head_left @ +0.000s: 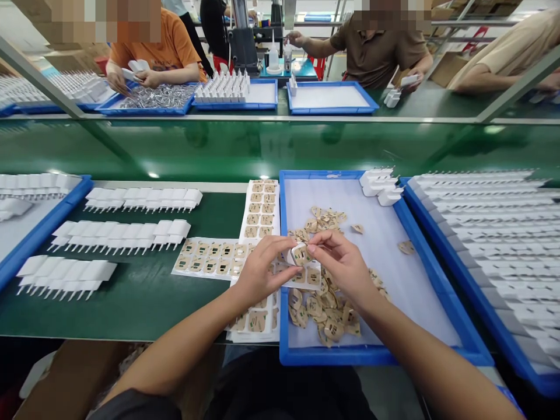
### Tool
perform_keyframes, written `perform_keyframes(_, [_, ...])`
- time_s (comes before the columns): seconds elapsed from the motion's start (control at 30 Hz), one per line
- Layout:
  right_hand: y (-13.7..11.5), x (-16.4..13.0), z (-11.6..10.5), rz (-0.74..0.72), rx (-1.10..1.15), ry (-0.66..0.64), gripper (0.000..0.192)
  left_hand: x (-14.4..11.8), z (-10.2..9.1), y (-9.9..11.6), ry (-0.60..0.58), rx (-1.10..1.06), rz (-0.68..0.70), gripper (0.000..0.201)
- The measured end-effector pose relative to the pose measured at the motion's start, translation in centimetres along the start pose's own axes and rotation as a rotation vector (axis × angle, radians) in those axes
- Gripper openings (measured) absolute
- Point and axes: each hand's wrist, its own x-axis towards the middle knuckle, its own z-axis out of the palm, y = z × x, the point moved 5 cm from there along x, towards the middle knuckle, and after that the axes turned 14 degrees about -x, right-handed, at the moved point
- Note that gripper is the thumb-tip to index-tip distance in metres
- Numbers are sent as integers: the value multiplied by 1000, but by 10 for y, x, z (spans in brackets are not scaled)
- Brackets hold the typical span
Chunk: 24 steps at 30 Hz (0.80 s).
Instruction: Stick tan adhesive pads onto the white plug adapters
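Note:
Between the thumb and fingers of my left hand [261, 267] is a small white plug adapter [290, 258]. A tan paper-backed sticker [301, 254] covers its upturned face. My right hand [343, 263] is closed in a pinch at the right edge of that sticker; whether the edge is lifted is too small to see. Below the hands, sheets of tan stickers [210, 256] overlap the left rim of a blue tray [283, 204]. Loose tan backing pieces [326, 312] lie heaped in the tray, partly hidden by my right hand.
Rows of white plug adapters [126, 233] lie on the green table to the left. Several more adapters [380, 185] sit in the tray's far right corner. A full tray of adapters [494, 245] stands at the right. Beyond a green divider [262, 146], co-workers handle parts.

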Motion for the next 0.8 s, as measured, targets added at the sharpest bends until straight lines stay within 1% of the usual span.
perform_keyframes(0.2, [0,-1,0,-3,-11,4,44,0,-1,1,-10,22,9,44])
perform_keyframes(0.5, [-1,-2,-1,-45,-91,50,40,1,0,3,-13,51,28,42])
perform_keyframes(0.8, [2,-2,-1,-117,-191,85,40,1,0,3,-23,62,28,42])
